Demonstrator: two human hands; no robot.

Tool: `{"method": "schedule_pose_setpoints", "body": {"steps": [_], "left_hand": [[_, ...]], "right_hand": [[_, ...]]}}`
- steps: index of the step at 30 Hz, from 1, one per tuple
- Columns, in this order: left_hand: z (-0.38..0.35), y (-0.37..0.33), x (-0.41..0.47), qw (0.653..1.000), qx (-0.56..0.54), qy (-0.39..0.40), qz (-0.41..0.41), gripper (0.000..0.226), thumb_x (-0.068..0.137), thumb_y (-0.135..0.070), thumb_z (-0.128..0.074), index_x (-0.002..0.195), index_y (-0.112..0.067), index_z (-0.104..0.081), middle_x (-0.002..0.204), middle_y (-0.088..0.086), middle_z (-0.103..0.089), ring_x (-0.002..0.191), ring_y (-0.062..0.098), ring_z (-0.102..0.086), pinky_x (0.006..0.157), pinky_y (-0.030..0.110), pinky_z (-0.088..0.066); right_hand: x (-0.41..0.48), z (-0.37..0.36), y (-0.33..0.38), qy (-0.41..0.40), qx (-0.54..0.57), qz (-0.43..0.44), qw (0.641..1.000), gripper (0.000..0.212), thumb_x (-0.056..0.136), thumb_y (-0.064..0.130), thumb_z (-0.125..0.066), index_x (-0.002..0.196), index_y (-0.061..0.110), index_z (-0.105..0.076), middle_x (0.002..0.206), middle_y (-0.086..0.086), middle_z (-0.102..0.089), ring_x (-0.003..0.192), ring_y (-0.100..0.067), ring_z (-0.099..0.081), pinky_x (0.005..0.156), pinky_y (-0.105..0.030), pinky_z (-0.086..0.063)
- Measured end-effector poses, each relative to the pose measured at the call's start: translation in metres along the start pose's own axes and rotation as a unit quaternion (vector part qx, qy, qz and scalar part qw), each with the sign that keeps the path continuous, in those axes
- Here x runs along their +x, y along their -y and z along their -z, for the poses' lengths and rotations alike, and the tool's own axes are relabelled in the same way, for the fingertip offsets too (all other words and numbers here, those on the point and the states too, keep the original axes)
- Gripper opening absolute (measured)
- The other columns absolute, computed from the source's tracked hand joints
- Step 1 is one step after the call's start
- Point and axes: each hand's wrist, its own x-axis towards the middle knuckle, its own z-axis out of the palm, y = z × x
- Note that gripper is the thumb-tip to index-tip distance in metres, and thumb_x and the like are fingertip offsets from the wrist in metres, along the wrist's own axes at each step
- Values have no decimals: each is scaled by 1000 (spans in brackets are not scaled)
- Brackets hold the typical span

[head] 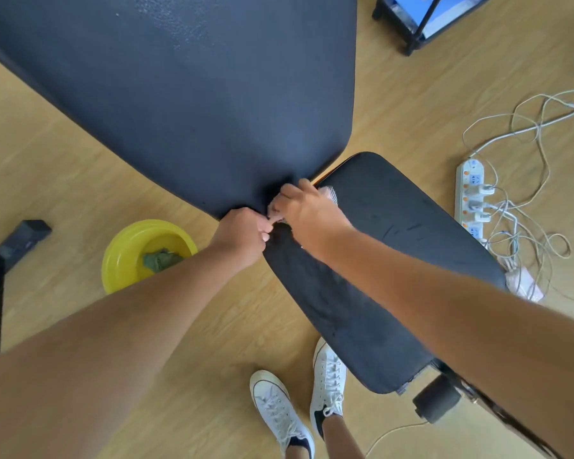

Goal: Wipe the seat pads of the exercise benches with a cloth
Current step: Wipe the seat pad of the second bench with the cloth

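Observation:
A black exercise bench fills the middle of the view. Its long back pad runs toward the upper left, and its shorter seat pad runs toward the lower right. My right hand presses a pale pink cloth onto the seat pad's upper end, right at the gap between the two pads. Most of the cloth is hidden under that hand. My left hand is closed beside it, pinching a corner of the cloth at the seat pad's left edge.
A yellow basin holding a green rag stands on the wooden floor at the left. A white power strip with tangled cables lies at the right. My white shoes stand below the seat pad. A black foam roller sticks out at the bench's lower end.

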Motion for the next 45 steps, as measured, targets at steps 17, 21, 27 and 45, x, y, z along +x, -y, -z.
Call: {"method": "schedule_pose_setpoints", "body": {"steps": [17, 21, 27, 45], "left_hand": [[0, -2, 1, 999, -13, -3, 30, 28, 94, 0, -61, 118, -2, -74, 118, 18, -75, 103, 36, -72, 99, 41, -55], [-2, 1, 6, 999, -27, 2, 47, 27, 94, -2, -63, 118, -5, -74, 119, 17, -75, 103, 36, -73, 98, 43, -57], [-8, 7, 12, 995, -63, 14, 80, 23, 91, 1, -66, 110, -6, -77, 110, 16, -77, 82, 36, -78, 83, 43, -64], [-11, 9, 15, 997, -47, 17, 57, 23, 87, 4, -71, 109, -2, -77, 110, 18, -78, 90, 37, -77, 82, 45, -64]], "right_hand": [[-135, 4, -199, 144, 176, -430, 874, 22, 94, 19, -60, 95, 11, -80, 87, -18, -76, 62, -22, -67, 45, -23, -41], [-34, 22, -173, 18, 260, -371, 891, 30, 99, 28, -62, 105, 3, -76, 99, -22, -75, 92, -33, -72, 80, -34, -59], [-74, 11, -183, 50, 242, -431, 868, 22, 96, 26, -63, 97, 9, -76, 76, -11, -75, 62, -23, -69, 55, -29, -54], [-215, -67, -124, -195, 433, -739, 478, 23, 91, 6, -55, 71, 17, -56, 62, -3, -56, 45, -17, -60, 36, -18, -42]]}}
